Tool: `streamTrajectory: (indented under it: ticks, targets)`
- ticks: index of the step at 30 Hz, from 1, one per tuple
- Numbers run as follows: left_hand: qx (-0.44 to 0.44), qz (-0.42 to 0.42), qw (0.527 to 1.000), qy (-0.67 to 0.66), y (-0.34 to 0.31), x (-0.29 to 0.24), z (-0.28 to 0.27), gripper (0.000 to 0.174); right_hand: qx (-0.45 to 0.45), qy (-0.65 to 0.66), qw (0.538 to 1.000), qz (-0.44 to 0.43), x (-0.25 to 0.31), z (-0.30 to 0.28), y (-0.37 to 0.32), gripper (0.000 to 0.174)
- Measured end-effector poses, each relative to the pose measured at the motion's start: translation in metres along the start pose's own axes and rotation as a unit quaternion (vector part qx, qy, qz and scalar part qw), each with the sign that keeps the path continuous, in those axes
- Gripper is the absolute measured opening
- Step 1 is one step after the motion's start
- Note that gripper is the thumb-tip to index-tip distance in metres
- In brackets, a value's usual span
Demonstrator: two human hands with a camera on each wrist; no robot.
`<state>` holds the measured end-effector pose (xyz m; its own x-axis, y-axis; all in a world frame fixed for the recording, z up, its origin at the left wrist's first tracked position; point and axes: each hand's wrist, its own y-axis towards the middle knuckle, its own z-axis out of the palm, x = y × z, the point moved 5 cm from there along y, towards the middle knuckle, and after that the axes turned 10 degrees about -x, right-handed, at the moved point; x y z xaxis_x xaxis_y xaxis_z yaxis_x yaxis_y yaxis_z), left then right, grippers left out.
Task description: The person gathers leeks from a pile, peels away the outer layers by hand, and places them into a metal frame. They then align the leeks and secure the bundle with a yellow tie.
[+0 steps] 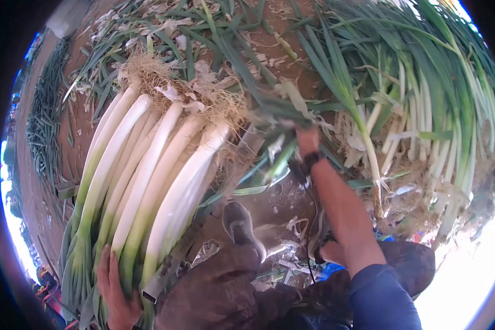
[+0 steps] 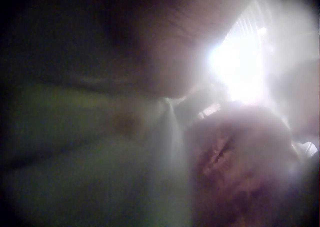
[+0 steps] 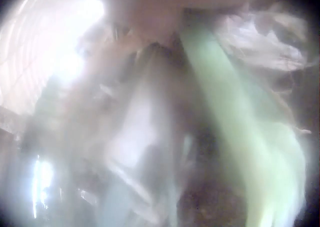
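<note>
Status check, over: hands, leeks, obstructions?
Left hand resting on bundled leeks. Right hand gripping green leaves, motion-blurred. Leaf litter beyond the roots; no obvious obstruction.

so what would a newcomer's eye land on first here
Probably the row of thick white leeks on the left, roots pointing away from the person, with the left hand resting on their greener part. Next, the big heap of slimmer leeks on the right. Between them, blurred, is the right hand with green leaves.
</note>
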<state>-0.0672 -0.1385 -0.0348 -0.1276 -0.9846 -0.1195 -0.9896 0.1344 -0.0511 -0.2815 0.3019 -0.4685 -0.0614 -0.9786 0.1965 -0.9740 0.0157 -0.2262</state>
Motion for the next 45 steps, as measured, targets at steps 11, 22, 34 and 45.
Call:
streamTrajectory:
  ticks: [11,22,34,45]
  targets:
    - [0.132,-0.010,0.991,-0.035,-0.001,0.005,-0.004,0.094,0.024,0.598,0.801,-0.025,0.047,-0.121,0.075,0.045]
    - [0.045,0.052,0.996,-0.050,-0.009,0.022,0.010,0.086,-0.353,-0.024,0.931,0.092,-0.001,-0.234,-0.142,0.051]
    - [0.070,0.191,0.978,-0.053,-0.019,0.065,0.008,0.082,-0.270,-0.042,0.962,0.003,-0.047,-0.342,-0.151,0.024]
    - [0.123,0.228,0.965,0.040,-0.059,-0.171,-0.105,0.062,-0.221,-0.059,0.941,0.249,-0.289,-0.460,-0.237,0.035]
